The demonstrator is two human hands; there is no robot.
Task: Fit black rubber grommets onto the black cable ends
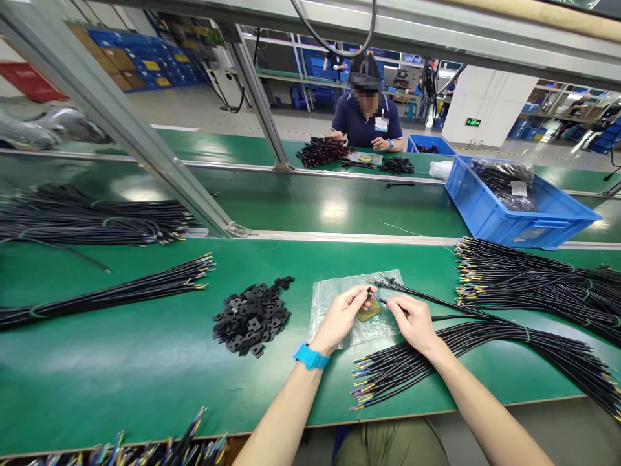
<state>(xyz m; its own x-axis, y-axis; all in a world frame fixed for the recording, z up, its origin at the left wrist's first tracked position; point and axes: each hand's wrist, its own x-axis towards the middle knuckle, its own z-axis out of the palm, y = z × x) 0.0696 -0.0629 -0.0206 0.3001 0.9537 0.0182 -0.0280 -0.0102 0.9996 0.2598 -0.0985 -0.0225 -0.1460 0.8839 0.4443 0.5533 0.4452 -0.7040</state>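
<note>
My left hand, with a blue wristband, pinches a small black part over a clear plastic bag. Close on its right, my right hand grips a black cable, whose end meets the small part. A yellowish square piece lies on the bag below my fingers. Beyond my hands, other black cables stretch to the right. A fanned cable bundle lies under my right forearm. Left of the bag is a pile of black pieces.
More cable bundles lie at the left and right. A blue bin stands at the back right. Metal posts rise from the bench. Across it sits a person beside a reddish-black cable pile.
</note>
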